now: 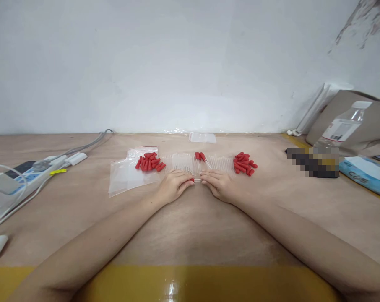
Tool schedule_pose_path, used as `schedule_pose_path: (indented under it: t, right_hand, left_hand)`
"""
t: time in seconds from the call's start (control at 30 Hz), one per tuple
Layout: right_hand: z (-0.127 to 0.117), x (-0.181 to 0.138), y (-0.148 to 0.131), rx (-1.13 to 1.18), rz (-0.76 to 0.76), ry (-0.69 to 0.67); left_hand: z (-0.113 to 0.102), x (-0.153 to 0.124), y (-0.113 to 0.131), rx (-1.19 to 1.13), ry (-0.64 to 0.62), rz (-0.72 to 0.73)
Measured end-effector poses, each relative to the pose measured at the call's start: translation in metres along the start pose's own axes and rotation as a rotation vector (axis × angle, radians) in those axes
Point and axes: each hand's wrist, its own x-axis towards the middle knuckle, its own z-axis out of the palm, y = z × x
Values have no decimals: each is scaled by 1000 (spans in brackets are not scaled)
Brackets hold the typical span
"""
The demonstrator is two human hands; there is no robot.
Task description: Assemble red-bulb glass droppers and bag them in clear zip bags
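My left hand (173, 186) and my right hand (217, 184) meet at the table's middle, fingers pinched together. The left fingers pinch a small red rubber cap (191, 179). The right fingers pinch the end of a thin clear glass tube (197, 180) that meets the cap. Just beyond the hands lies a row of several clear glass tubes (183, 162). A few assembled droppers with red caps (200, 156) rest on that row. One pile of red caps (149, 162) lies to the left, another pile of red caps (244, 163) to the right.
Clear plastic bags (127, 176) lie left of the tubes, and a small one (203, 137) near the wall. A power strip with cables (26, 176) sits far left. A water bottle (342, 126), cardboard box (360, 117) and blue packet (366, 174) stand at right. Yellow tape (190, 285) edges the table.
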Motion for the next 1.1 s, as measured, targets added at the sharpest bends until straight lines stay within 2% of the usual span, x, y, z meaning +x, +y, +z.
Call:
schedule_pose_path:
  t: [0.23, 0.57, 0.67, 0.73, 0.83, 0.93, 1.1]
  right_hand:
    - [-3, 2, -7, 44, -12, -15]
    - [-1, 4, -13, 102, 55, -60]
    - [-6, 5, -14, 47, 55, -89]
    - [-13, 7, -16, -78, 88, -124]
    - [-26, 12, -15, -275, 227, -161]
    - [-32, 23, -4, -282, 484, -146]
    - [-12, 54, 22, -228, 754, -61]
  left_hand:
    - [-2, 1, 9, 26, -28, 14]
    - [1, 0, 6, 37, -1, 55]
    - [1, 1, 4, 68, 26, 59]
    - [-1, 1, 3, 90, 29, 31]
    - [-3, 0, 2, 116, 32, -72]
    - [-3, -1, 2, 113, 39, -167]
    - [-1, -3, 1, 71, -9, -175]
